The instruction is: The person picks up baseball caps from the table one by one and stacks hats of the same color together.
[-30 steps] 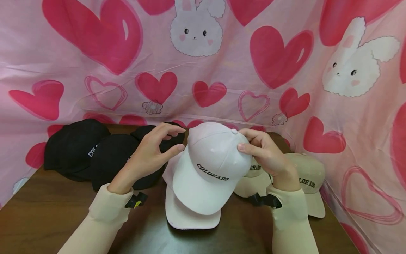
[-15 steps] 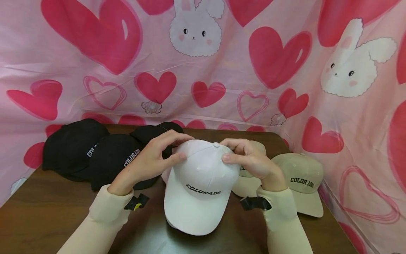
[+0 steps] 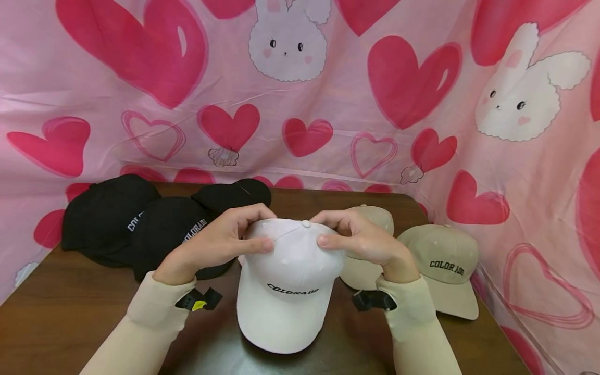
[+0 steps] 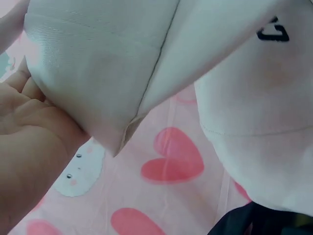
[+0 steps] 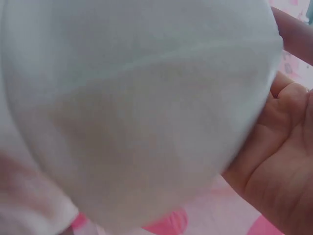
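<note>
A white baseball cap (image 3: pixel 290 265) with dark COLORADO lettering is between my hands, brim toward me. My left hand (image 3: pixel 211 247) pinches the left side of its crown, thumb in front and fingers behind. On the other side, my right hand (image 3: pixel 367 242) grips the crown the same way, close to the top button. In the left wrist view, the held cap's crown and edge (image 4: pixel 98 73) hang over the palm, and another white cap (image 4: pixel 259 107) with a dark letter shows beside it. That lower cap is almost wholly hidden in the head view.
Several black caps (image 3: pixel 110 213) lie bunched on the left of the brown wooden table (image 3: pixel 56 307). Two beige caps stand on the right, one (image 3: pixel 440 255) near the table edge and one (image 3: pixel 375 216) partly behind my right hand. A pink heart-and-bunny cloth (image 3: pixel 347 104) hangs behind.
The held white cap has come down and to the left, over the other white cap, which it now covers. My left hand has gone from apart to pinching the crown; my right hand moved along with it.
</note>
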Tool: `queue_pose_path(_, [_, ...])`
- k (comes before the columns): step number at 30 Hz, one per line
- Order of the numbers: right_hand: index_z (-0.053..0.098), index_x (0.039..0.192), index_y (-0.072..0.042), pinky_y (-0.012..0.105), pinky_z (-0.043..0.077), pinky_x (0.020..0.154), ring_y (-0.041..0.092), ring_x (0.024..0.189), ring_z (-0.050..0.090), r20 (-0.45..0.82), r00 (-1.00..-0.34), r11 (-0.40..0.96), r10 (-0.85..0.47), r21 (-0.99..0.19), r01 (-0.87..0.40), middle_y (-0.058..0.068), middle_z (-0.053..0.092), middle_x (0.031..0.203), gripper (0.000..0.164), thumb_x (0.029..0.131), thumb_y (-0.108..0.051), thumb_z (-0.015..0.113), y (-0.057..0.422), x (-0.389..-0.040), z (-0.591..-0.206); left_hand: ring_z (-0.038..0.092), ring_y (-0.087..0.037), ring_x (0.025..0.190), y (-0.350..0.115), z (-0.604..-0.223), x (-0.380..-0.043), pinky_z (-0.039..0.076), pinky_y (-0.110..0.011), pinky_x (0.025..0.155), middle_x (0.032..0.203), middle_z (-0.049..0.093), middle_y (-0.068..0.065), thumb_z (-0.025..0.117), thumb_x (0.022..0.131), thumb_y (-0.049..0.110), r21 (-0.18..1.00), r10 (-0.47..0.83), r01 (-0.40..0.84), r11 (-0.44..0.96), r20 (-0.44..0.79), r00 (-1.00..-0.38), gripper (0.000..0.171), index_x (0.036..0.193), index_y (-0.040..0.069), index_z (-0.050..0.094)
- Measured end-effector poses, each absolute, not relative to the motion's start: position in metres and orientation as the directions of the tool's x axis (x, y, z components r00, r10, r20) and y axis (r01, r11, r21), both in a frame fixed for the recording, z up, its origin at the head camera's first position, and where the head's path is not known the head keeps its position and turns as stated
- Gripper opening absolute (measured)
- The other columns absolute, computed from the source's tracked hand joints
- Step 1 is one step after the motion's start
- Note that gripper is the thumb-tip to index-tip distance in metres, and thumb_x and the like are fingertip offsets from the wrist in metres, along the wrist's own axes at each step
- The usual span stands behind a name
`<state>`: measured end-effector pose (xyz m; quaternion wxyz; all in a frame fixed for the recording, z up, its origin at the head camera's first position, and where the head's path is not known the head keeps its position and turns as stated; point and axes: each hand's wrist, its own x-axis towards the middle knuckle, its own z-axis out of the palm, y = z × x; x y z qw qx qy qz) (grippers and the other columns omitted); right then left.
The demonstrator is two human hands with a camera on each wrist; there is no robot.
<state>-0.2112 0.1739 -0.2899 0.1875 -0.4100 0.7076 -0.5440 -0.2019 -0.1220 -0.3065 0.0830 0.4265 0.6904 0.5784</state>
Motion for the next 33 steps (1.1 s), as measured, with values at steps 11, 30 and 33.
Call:
queue_pose_path(11, [0.053,0.123,-0.007,0.045,0.055,0.074,0.028,0.09,0.061,0.251,-0.598,0.147,-0.762,-0.831,-0.537,0.009,0.064,0.102,0.041,0.085,0.004,0.067,0.185,-0.203,-0.27,0.057,-0.037,0.096,-0.13,-0.304,-0.204,0.053,-0.05,0.077,0.111,0.058,-0.017,0.062,0.093,0.009,0.93,0.635,0.349,-0.116,0.34,-0.694,0.027,0.118,0.008,0.052])
queue_pose_path(30, [0.051,0.119,-0.011,0.043,0.054,0.079,0.025,0.092,0.061,0.022,-0.631,0.311,-0.776,-0.856,-0.412,0.008,0.064,0.104,0.031,0.092,-0.016,0.066,0.19,-0.235,-0.311,0.055,-0.034,0.103,-0.132,-0.334,-0.229,0.051,-0.048,0.082,0.114,0.057,-0.014,0.061,0.094,0.025,0.98,0.622,0.165,0.11,0.062,-0.78,0.029,0.118,0.01,0.051])
queue_pose_path(33, [0.052,0.118,-0.011,0.042,0.053,0.078,0.025,0.091,0.062,-0.018,-0.646,0.343,-0.763,-0.858,-0.382,0.009,0.064,0.103,0.029,0.093,-0.017,0.065,0.189,-0.237,-0.314,0.052,-0.034,0.105,-0.132,-0.339,-0.233,0.051,-0.048,0.08,0.117,0.055,-0.013,0.062,0.093,0.027,0.979,0.61,0.14,0.146,0.023,-0.792,0.031,0.118,0.012,0.051])
